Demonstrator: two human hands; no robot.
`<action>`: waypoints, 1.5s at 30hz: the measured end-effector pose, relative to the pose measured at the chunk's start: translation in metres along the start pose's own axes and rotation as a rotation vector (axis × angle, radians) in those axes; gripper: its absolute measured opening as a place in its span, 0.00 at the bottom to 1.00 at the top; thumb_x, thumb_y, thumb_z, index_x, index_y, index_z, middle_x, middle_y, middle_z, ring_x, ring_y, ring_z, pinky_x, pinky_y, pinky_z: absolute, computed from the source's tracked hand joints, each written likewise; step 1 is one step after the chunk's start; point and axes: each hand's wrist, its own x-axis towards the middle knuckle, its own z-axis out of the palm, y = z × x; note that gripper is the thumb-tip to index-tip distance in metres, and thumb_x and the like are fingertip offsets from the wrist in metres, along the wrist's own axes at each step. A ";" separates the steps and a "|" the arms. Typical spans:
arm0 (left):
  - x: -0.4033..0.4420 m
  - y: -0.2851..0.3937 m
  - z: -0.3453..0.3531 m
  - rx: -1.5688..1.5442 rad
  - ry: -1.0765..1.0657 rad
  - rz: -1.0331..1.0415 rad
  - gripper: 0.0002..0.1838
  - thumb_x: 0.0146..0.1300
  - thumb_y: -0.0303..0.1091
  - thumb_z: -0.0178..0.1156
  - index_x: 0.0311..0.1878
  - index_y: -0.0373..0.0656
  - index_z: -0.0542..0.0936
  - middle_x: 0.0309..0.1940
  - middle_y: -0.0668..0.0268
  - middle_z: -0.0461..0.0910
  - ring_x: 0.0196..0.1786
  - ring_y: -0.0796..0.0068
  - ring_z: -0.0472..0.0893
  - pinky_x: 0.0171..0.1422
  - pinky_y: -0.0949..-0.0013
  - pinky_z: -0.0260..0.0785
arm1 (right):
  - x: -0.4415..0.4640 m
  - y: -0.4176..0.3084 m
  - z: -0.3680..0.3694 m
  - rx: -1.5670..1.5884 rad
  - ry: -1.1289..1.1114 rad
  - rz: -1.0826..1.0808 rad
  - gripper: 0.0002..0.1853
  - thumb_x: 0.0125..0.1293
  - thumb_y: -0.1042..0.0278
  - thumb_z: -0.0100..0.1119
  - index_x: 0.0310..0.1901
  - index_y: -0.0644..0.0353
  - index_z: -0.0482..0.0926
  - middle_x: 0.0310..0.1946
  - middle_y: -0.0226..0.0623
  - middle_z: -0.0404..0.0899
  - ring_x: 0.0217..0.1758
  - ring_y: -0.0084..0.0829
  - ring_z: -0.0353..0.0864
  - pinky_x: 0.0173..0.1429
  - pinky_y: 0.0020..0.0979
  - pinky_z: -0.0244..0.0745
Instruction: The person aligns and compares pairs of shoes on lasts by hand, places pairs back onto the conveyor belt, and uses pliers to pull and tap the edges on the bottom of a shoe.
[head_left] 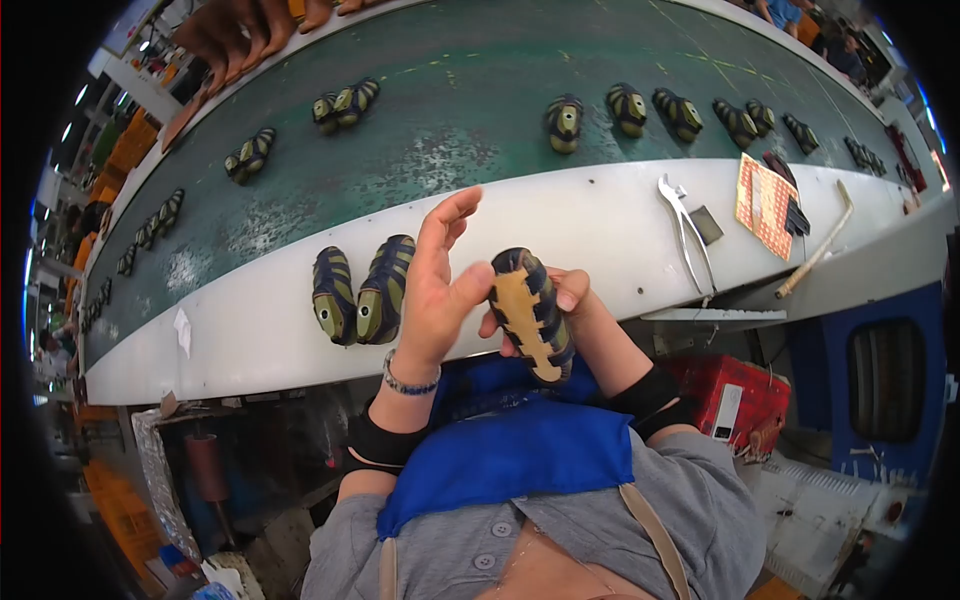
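My right hand [568,290] grips a striped shoe upper on a last [527,315], its tan underside turned up toward me. Some of its fingers pass behind the shoe and are hidden. My left hand [445,280] is open beside it, fingers stretched upward and thumb close to the shoe's upper left edge; whether the thumb touches it I cannot tell. Left of that hand, two similar green and navy striped shoes, one [333,295] and another [386,290], lie side by side on the white bench top [240,345].
Beyond the bench runs a worn green conveyor belt [450,100] carrying several striped shoes. On the bench to the right are lasting pliers [686,235], a patterned orange sheet [763,208] and a stick-like tool [820,240]. A red box [735,400] stands below.
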 end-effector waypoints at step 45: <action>-0.098 -0.065 -0.006 -0.342 0.177 -0.420 0.20 0.76 0.40 0.40 0.53 0.32 0.75 0.37 0.54 0.83 0.42 0.69 0.84 0.49 0.67 0.78 | -0.185 -0.136 -0.005 -2.162 1.776 0.283 0.24 0.63 0.48 0.65 0.48 0.64 0.79 0.34 0.39 0.82 0.36 0.38 0.83 0.41 0.39 0.77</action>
